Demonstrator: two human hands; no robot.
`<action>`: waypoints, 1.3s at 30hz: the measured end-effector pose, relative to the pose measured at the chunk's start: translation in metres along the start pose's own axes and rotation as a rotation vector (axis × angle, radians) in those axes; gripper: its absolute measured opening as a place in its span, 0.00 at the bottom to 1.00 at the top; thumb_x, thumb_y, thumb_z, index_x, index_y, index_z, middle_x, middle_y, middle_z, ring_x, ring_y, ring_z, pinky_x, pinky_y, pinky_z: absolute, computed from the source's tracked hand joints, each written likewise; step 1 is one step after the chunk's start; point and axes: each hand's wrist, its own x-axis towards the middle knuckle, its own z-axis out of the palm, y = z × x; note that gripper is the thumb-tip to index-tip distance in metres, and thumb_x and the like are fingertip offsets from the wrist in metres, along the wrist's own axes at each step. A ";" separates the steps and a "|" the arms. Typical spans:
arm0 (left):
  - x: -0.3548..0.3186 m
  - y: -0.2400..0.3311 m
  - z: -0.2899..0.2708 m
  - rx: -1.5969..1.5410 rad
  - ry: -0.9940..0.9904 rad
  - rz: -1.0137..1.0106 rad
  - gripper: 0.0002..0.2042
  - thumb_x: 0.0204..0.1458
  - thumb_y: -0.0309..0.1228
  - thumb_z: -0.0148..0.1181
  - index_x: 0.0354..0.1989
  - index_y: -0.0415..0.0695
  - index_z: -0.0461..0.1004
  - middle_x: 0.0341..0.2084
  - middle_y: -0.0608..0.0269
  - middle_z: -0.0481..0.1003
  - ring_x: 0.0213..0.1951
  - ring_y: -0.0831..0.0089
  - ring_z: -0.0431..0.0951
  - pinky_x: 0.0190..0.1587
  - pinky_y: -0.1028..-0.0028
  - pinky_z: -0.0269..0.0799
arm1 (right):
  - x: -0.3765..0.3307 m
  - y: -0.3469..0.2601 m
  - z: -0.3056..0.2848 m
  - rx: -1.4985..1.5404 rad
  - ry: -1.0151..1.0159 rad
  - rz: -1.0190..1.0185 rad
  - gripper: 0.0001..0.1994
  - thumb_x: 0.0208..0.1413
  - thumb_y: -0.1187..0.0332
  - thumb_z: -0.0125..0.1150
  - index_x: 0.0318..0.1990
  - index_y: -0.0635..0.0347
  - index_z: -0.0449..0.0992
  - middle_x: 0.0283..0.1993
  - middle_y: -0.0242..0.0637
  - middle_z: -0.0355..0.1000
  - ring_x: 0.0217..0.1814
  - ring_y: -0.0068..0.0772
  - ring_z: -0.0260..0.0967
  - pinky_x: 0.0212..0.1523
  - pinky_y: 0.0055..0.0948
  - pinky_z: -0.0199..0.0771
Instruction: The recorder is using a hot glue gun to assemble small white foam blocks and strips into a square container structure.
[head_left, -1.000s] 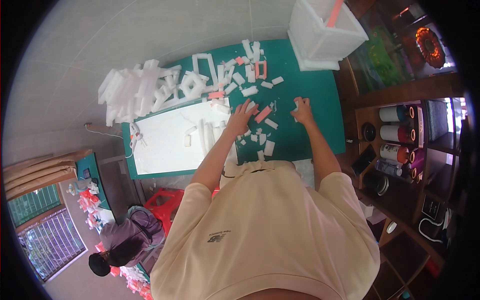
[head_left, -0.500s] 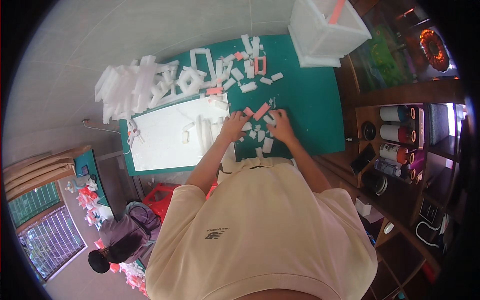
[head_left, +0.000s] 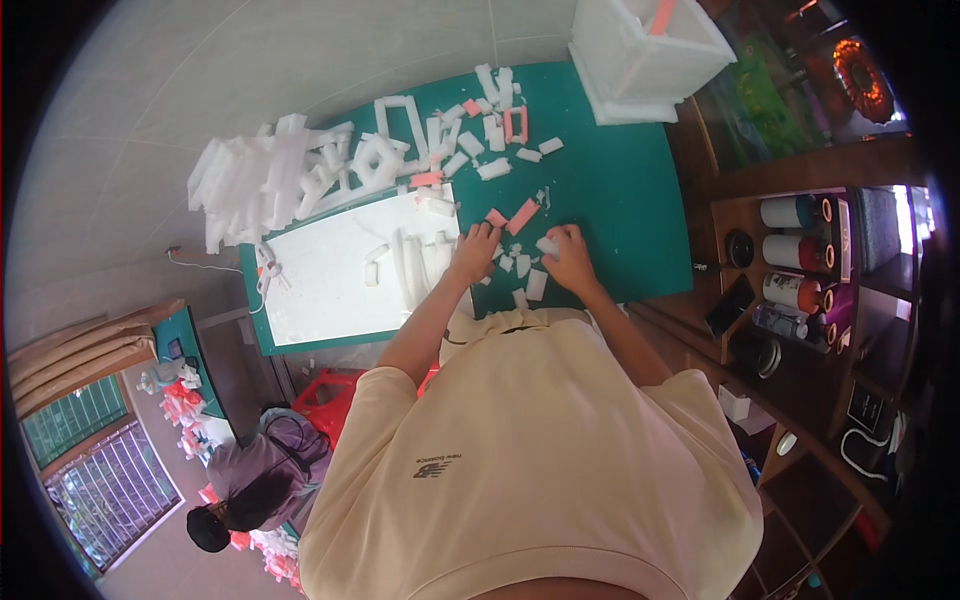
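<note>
My right hand (head_left: pixel 570 262) is closed with its fingertips around a small white foam block (head_left: pixel 547 245), over the green table mat. To its left, my left hand (head_left: pixel 474 254) rests with fingers stretched forward at the white board's right edge, seemingly holding nothing. Just beyond its fingertips lies a short pink foam piece (head_left: pixel 496 217), and a longer pink foam block (head_left: pixel 522 216) is tilted beside that. Between my hands and nearer to me are several loose white foam pieces (head_left: pixel 522 265). A larger white block (head_left: pixel 536 286) lies close to my shirt.
A white board (head_left: pixel 330 270) carries long foam strips (head_left: pixel 412 265). Foam strips are piled (head_left: pixel 250 180) at the far left; blocks and frames lie along the back. A white foam box (head_left: pixel 645 65) stands at the far right. Shelves (head_left: pixel 790 300) flank the right; another person (head_left: pixel 270 470) sits lower left.
My right hand has drawn slightly right and toward me with the white foam block. My left hand has shifted a little nearer, its fingers closer together. The whole view has tilted slightly.
</note>
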 end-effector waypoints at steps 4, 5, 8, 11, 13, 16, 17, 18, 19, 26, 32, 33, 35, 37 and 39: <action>-0.007 -0.001 -0.007 -0.159 0.070 0.019 0.31 0.34 0.27 0.65 0.51 0.41 0.60 0.44 0.54 0.67 0.48 0.54 0.66 0.45 0.58 0.67 | -0.029 0.004 0.000 -0.026 -0.040 0.053 0.23 0.40 0.73 0.58 0.50 0.52 0.68 0.52 0.49 0.57 0.53 0.57 0.58 0.53 0.44 0.63; -0.013 -0.001 -0.009 -0.244 0.167 -0.019 0.29 0.34 0.26 0.64 0.50 0.41 0.62 0.41 0.53 0.69 0.46 0.53 0.68 0.44 0.58 0.67 | -0.035 0.004 0.000 -0.010 -0.048 0.022 0.23 0.40 0.73 0.58 0.50 0.52 0.68 0.52 0.49 0.57 0.53 0.57 0.58 0.53 0.44 0.63; -0.034 0.003 -0.013 -0.377 0.309 -0.079 0.25 0.35 0.26 0.64 0.46 0.43 0.65 0.35 0.52 0.71 0.41 0.51 0.71 0.42 0.58 0.67 | -0.051 0.002 0.004 -0.082 -0.143 0.008 0.25 0.41 0.70 0.60 0.52 0.51 0.68 0.55 0.50 0.54 0.56 0.57 0.54 0.55 0.45 0.62; -0.055 0.010 -0.011 -0.485 0.350 -0.134 0.21 0.36 0.26 0.63 0.43 0.44 0.67 0.32 0.52 0.72 0.38 0.50 0.72 0.40 0.59 0.68 | -0.055 -0.003 0.012 -0.130 -0.121 -0.010 0.25 0.41 0.67 0.63 0.51 0.53 0.67 0.56 0.50 0.53 0.58 0.57 0.51 0.56 0.46 0.61; -0.068 0.014 -0.006 -0.548 0.335 -0.175 0.20 0.37 0.26 0.62 0.42 0.44 0.67 0.31 0.51 0.73 0.37 0.48 0.73 0.40 0.59 0.68 | -0.052 -0.004 0.017 -0.120 -0.068 -0.016 0.26 0.38 0.65 0.66 0.50 0.54 0.67 0.56 0.49 0.53 0.58 0.58 0.50 0.56 0.46 0.59; -0.079 0.020 0.002 -0.787 0.219 -0.299 0.20 0.39 0.28 0.64 0.43 0.44 0.67 0.31 0.49 0.73 0.37 0.51 0.74 0.40 0.61 0.69 | -0.046 -0.004 0.028 -0.110 -0.098 0.010 0.26 0.37 0.65 0.66 0.48 0.55 0.67 0.54 0.49 0.54 0.56 0.57 0.52 0.55 0.45 0.59; -0.081 0.021 0.004 -0.853 0.236 -0.336 0.19 0.40 0.29 0.65 0.43 0.43 0.68 0.32 0.51 0.73 0.37 0.56 0.74 0.41 0.65 0.69 | -0.044 -0.003 0.030 -0.095 -0.110 -0.021 0.26 0.37 0.65 0.66 0.48 0.55 0.67 0.54 0.49 0.54 0.56 0.57 0.52 0.55 0.45 0.59; -0.083 0.022 0.006 -0.937 0.265 -0.351 0.19 0.41 0.29 0.65 0.43 0.43 0.69 0.32 0.53 0.73 0.37 0.61 0.74 0.42 0.68 0.68 | -0.043 -0.003 0.032 -0.085 -0.138 -0.001 0.26 0.38 0.65 0.66 0.49 0.55 0.67 0.55 0.49 0.53 0.57 0.57 0.52 0.55 0.46 0.60; -0.085 0.023 0.007 -0.921 0.255 -0.380 0.19 0.41 0.29 0.65 0.43 0.43 0.69 0.32 0.53 0.73 0.37 0.61 0.74 0.42 0.68 0.68 | -0.044 -0.004 0.034 -0.096 -0.169 0.048 0.26 0.38 0.65 0.67 0.49 0.55 0.67 0.57 0.49 0.53 0.57 0.56 0.52 0.56 0.46 0.60; -0.089 0.012 0.004 -1.338 0.223 -0.452 0.15 0.46 0.26 0.62 0.43 0.40 0.71 0.40 0.63 0.69 0.46 0.72 0.66 0.49 0.75 0.61 | -0.054 -0.017 0.038 -0.138 -0.071 0.018 0.26 0.37 0.68 0.63 0.49 0.56 0.66 0.54 0.47 0.54 0.56 0.55 0.53 0.53 0.46 0.64; -0.083 0.013 0.003 -1.351 0.206 -0.477 0.13 0.45 0.25 0.61 0.42 0.41 0.71 0.37 0.64 0.70 0.42 0.74 0.67 0.46 0.76 0.63 | -0.047 -0.010 0.034 -0.099 -0.094 0.084 0.27 0.36 0.68 0.65 0.49 0.56 0.66 0.55 0.48 0.54 0.55 0.55 0.54 0.52 0.47 0.64; -0.079 0.015 0.002 -1.385 0.175 -0.499 0.13 0.46 0.26 0.61 0.42 0.42 0.71 0.38 0.64 0.70 0.43 0.74 0.68 0.46 0.76 0.63 | -0.045 -0.005 0.031 -0.081 -0.044 0.098 0.27 0.36 0.68 0.65 0.49 0.55 0.66 0.54 0.48 0.55 0.54 0.55 0.55 0.53 0.47 0.63; -0.063 0.024 0.000 -1.457 0.093 -0.515 0.13 0.47 0.27 0.60 0.43 0.42 0.71 0.39 0.64 0.71 0.43 0.74 0.69 0.46 0.76 0.64 | -0.043 0.005 0.021 -0.064 0.001 0.110 0.28 0.35 0.68 0.66 0.49 0.55 0.66 0.53 0.49 0.56 0.54 0.55 0.56 0.53 0.46 0.62; -0.041 0.037 -0.003 -1.535 0.010 -0.511 0.13 0.49 0.28 0.59 0.44 0.43 0.71 0.39 0.64 0.71 0.43 0.73 0.70 0.46 0.75 0.64 | -0.041 0.018 0.005 -0.050 0.178 0.119 0.27 0.36 0.68 0.66 0.49 0.55 0.65 0.51 0.49 0.59 0.53 0.56 0.57 0.54 0.45 0.60; -0.017 0.053 -0.004 -2.005 -0.292 -0.391 0.13 0.51 0.30 0.58 0.44 0.43 0.71 0.40 0.64 0.72 0.44 0.73 0.71 0.45 0.74 0.66 | -0.043 0.029 -0.007 -0.089 0.212 0.122 0.29 0.36 0.68 0.68 0.50 0.54 0.65 0.49 0.50 0.61 0.51 0.55 0.60 0.53 0.44 0.62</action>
